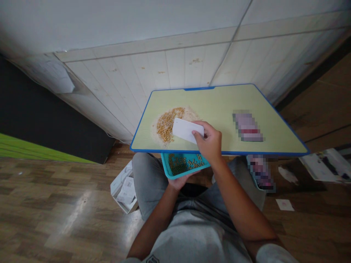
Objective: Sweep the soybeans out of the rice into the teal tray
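Observation:
My right hand [210, 140] is closed on a flat white card [186, 129], thumb on top, tilted over the tabletop. The card's left end borders a pile of small round golden beads or beans [165, 126], spread with pale powder [192, 112] on the yellow-green table [216, 102]. Below the table's front edge, my left hand [178, 181] grips a teal plastic tray [168, 171] from underneath; its fingers are mostly hidden. More of the same round pieces [178, 165] lie inside the tray, mainly toward its left.
A blurred-out flat rectangular item [247, 126] lies on the table's right side. An open white box [124, 191] with papers stands on the floor at left. Beyond my right leg are another container [260, 173], a paper square [285, 205] and a white tray [326, 166]. The wall backs the table.

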Available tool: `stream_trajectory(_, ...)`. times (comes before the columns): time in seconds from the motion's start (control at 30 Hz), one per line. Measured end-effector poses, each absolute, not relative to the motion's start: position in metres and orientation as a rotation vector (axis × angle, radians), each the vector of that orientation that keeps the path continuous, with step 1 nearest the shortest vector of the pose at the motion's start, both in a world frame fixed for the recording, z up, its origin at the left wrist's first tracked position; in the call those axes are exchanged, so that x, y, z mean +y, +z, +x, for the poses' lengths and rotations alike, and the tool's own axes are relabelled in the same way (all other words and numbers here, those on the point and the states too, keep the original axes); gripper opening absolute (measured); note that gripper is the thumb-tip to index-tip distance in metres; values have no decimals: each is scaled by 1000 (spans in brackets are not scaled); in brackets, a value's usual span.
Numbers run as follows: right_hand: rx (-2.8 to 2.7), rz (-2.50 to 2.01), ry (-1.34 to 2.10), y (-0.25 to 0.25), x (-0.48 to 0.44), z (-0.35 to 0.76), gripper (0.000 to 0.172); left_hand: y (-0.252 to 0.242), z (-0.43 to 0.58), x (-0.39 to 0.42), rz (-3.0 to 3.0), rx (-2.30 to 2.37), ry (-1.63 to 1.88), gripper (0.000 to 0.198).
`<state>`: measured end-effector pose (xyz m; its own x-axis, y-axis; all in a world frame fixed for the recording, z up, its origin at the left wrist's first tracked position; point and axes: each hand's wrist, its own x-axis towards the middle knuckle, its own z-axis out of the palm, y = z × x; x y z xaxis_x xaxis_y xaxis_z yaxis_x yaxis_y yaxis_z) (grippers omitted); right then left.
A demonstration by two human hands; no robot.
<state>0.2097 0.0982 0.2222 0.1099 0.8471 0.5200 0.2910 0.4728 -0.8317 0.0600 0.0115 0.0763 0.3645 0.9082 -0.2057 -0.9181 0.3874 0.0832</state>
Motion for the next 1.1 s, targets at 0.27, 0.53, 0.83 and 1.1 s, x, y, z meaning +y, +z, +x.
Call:
stream_trajectory(0.27, -1411, -1101, 496, 218, 107, 215, 29, 79, 60, 13, -6, 244, 1158, 95)
stream_trajectory(0.53, -1416, -1031, 553, 217, 109, 215, 27, 85, 59, 12, 6, 251, 1152, 91)
stream_trajectory(0.83, -1470, -1044, 502, 223, 106, 216, 27, 85, 60, 13, -2, 272, 1152, 91)
stream_trajectory(1.1, -1519, -1021, 556, 224, 107, 214, 27, 80, 59, 12, 20, 255, 1149, 90)
